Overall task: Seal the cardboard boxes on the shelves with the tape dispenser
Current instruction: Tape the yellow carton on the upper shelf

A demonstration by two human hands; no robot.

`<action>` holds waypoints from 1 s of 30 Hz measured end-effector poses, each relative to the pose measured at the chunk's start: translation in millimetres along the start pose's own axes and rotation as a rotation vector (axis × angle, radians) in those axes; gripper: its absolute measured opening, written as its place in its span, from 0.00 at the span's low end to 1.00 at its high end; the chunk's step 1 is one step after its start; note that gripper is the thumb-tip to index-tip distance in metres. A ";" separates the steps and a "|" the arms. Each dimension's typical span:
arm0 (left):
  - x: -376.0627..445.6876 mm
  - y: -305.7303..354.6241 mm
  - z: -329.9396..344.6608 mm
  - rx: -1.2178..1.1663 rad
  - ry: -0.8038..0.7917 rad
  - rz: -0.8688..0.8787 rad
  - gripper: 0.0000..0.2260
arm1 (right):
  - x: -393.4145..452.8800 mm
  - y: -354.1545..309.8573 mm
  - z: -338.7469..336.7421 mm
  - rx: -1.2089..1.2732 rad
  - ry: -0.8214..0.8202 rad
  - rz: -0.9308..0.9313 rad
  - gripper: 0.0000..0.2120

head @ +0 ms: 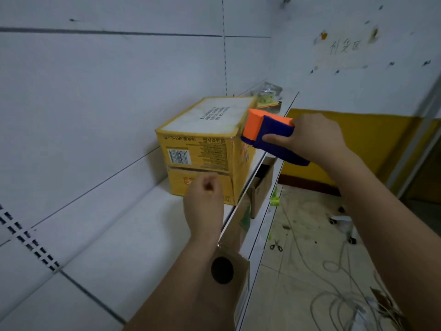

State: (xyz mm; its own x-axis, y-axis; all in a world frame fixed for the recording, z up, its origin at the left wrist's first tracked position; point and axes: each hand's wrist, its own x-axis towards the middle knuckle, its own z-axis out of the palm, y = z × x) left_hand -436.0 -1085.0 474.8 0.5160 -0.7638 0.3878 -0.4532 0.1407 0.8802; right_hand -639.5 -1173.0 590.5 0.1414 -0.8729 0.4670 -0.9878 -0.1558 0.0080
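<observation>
Fingers [274,139] of the right hand [312,137] curl round the tape dispenser [269,136], thumb pressed along its near blue side and the remaining digits wrapped over the far side, so the grip is closed firmly on the tool. That dispenser sits just right of centre in the frame, held in the air above the shelf's front edge. Its long axis runs from lower right to upper left, and the orange end points up and left at the top right corner of the yellow cardboard box [205,144]; whether the orange end actually touches the cardboard cannot be told.

Left of it, the left hand [205,206] hovers in the lower middle of the frame, just in front of the near face of the box, its fingers loosely curled toward the thumb and holding nothing that can be seen. The box stands on the white shelf [133,235], centre frame, its pale top printed with dark text and a barcode on the near face, which shows a horizontal seam across it.

Beyond the box, at the far end of the shelf, lies a roll of tape [266,96]. Below, on a lower shelf, stands a brown open box [261,187]. Scissors [276,246] and loose cables [334,295] lie on the floor at lower right.
</observation>
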 end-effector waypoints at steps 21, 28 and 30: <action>25.2 49.7 -73.2 -0.053 -0.799 0.630 0.09 | -129.1 17.2 53.4 0.294 0.382 -0.575 0.36; 4.0 47.4 -75.7 -0.005 -0.446 0.827 0.06 | -150.3 3.4 46.8 0.288 0.287 -0.481 0.34; 1.9 41.5 -75.3 0.035 -0.433 0.815 0.06 | -160.0 2.6 44.4 0.331 0.173 -0.442 0.30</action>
State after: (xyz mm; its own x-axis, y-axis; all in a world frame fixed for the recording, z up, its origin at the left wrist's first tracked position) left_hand -399.1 -1033.3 532.7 -0.2860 -0.6069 0.7415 -0.5826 0.7245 0.3683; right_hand -661.8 -1054.3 476.5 0.4956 -0.6081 0.6202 -0.7603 -0.6490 -0.0287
